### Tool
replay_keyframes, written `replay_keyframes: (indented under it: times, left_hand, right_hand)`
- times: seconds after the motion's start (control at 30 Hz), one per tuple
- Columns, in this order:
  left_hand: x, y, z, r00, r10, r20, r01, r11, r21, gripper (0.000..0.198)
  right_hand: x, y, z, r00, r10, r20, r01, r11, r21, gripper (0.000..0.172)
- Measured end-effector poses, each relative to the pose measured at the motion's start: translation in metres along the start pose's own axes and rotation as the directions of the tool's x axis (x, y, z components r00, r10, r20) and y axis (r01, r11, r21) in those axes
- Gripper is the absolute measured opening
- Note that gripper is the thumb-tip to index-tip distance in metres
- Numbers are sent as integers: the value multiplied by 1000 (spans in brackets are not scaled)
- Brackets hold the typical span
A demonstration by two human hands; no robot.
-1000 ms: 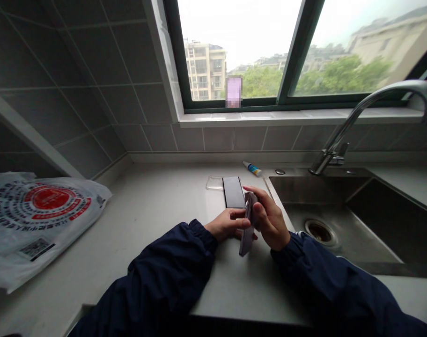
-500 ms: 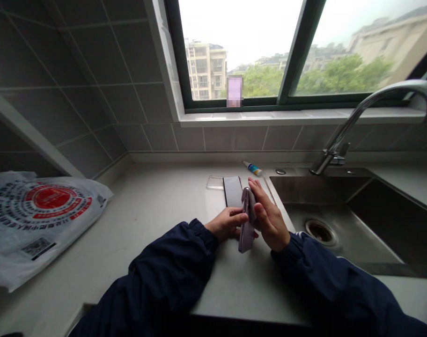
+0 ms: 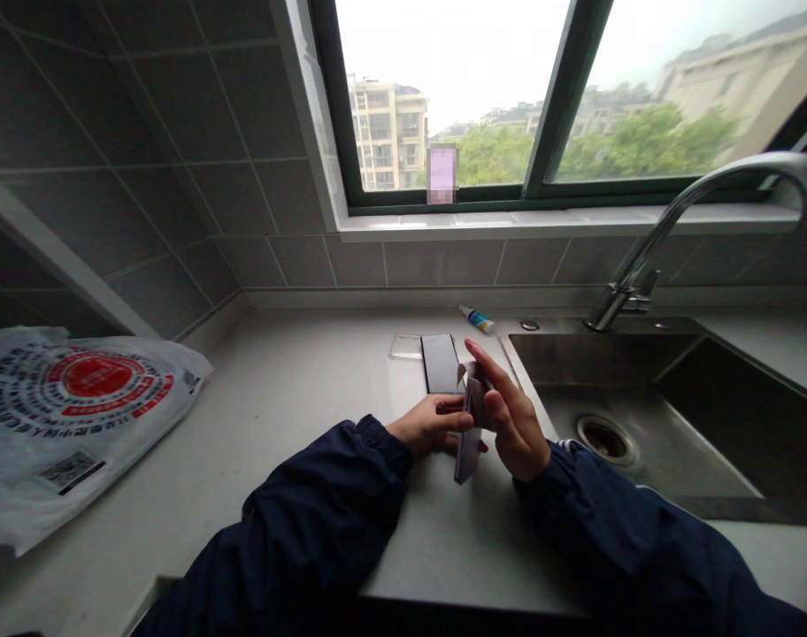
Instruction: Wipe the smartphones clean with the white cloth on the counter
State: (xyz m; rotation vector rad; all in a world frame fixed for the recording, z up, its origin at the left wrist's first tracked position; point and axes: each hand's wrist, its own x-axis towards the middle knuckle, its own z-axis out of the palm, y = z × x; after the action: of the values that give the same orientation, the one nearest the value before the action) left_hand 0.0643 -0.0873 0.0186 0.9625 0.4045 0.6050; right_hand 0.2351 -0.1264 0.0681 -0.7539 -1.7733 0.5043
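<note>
My left hand (image 3: 436,423) grips a thin purple-grey phone-like object (image 3: 468,453) by its edges, fingers wrapped round it. The object stands on edge, tilted, above the white counter. My right hand (image 3: 515,420) lies against its right side with the fingers stretched out and the palm facing left. Small parts at the object's upper end are too small to make out. Just behind my hands a dark-framed phone (image 3: 439,361) rests flat on the counter, with a clear case (image 3: 405,347) beside it on the left.
A blue and white tube (image 3: 478,319) lies near the back wall. The steel sink (image 3: 576,372) with its faucet (image 3: 642,243) is to the right. A white plastic bag (image 3: 85,407) with red print sits at the left. The window sill (image 3: 510,223) runs behind.
The held object has turned a little and moved slightly down; more of its upper end shows. My left fingers have shifted slightly down. The phone and clear case on the counter stay put.
</note>
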Motion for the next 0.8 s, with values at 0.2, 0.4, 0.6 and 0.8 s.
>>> replay_keyframes:
  times: [0.2,0.4,0.6,0.8]
  left_hand:
    - [-2,1,0,1000,-22,-20,22,1000,17,73]
    - [-3,3,2,999,-24,-21,25,999,24,75]
    - [-2,2,3,1000,-15,-22,16,1000,16,77]
    - [-1,0,0,999,9,-31,-9,1000,-6,77]
  right_hand:
    - [2,8,4,970,100,-220,-83,993,84,29]
    - [3,12,3,978,87,-188,-97,994,-43,26]
    - [3,17,2,978,154,-140,-164,985,-63,30]
    - [1,22,3,982,166,-90,-169,985,-24,42]
